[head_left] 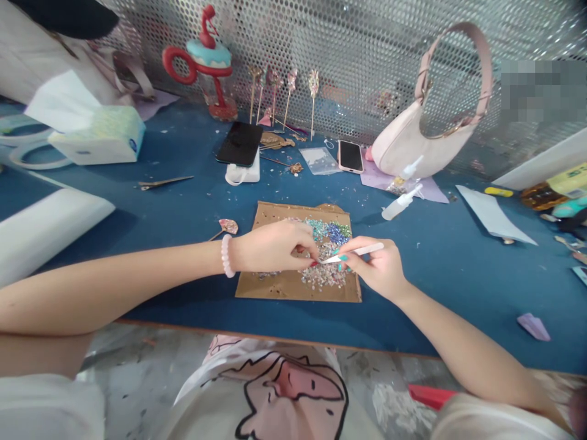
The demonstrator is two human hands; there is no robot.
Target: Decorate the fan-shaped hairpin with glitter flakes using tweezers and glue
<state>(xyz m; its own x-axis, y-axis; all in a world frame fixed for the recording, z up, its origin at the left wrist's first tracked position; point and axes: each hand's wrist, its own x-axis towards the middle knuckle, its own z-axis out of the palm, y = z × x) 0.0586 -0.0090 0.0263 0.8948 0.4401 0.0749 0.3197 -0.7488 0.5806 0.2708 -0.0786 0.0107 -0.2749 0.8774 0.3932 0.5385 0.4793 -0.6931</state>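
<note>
White tweezers [371, 249] are held in my right hand [378, 269], their tip pointing left towards the fingers of my left hand [277, 245]. The left fingers are pinched together over the beads. A small red spot shows at their tips, but what they hold, if anything, is too small to name. Beneath both hands lies a piece of brown cardboard [275, 289]. Loose rhinestones [321, 278], clear, turquoise, blue and green, are spread over it. Left of the cardboard, close to my left wrist, rests a fan-shaped pink ornament on a stick [228, 227].
Behind the cardboard are a black phone [239, 144], a smaller phone [350, 156] and a plastic bag [320, 160]. A glue bottle [400, 205] and a handbag [413, 143] stand right. At left are a hair clip [166, 182] and tissue box [98, 140].
</note>
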